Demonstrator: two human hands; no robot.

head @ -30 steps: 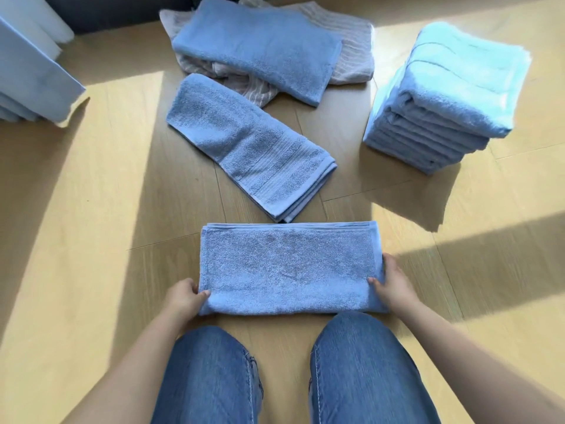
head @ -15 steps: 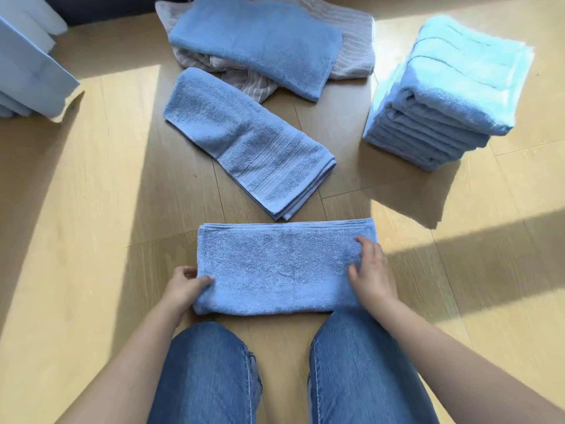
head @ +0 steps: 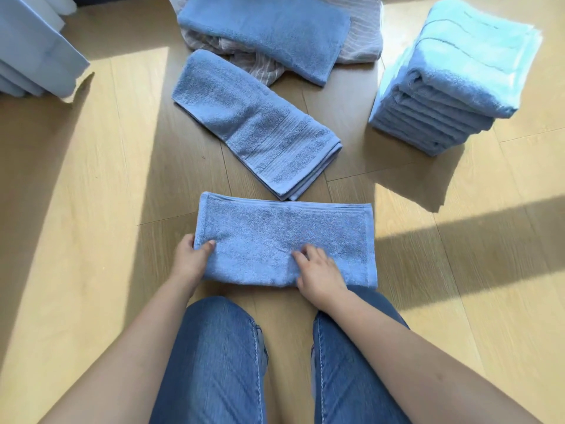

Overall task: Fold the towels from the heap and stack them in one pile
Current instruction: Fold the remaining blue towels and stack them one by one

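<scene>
My left hand (head: 192, 258) gripped the left end of the folded towel (head: 284, 237), thumb on top and fingers tucked under the edge. My right hand (head: 319, 270) sat near the middle of its near edge, fingers curled down into the cloth so that the nap puckered at the fingertips, thumb against the fold.

That towel was a flat blue oblong of looped terry with a smooth hemmed band along its far and right edges, lying crosswise on the floor (head: 91, 209) just ahead of my knees in jeans (head: 214, 356).

Beyond it, nearly touching its far edge, a long towel (head: 256, 123) lay slantwise, folded narrow, ribbed bands woven near its end. The heap (head: 266, 29) at the floor's far edge was a thick blue towel over a rumpled grey striped cloth (head: 360, 41). To the far right stood the pile (head: 452, 96), squared blue folds with a paler aqua one on top. Pale cloth (head: 36, 50) hung at the far left corner.
</scene>
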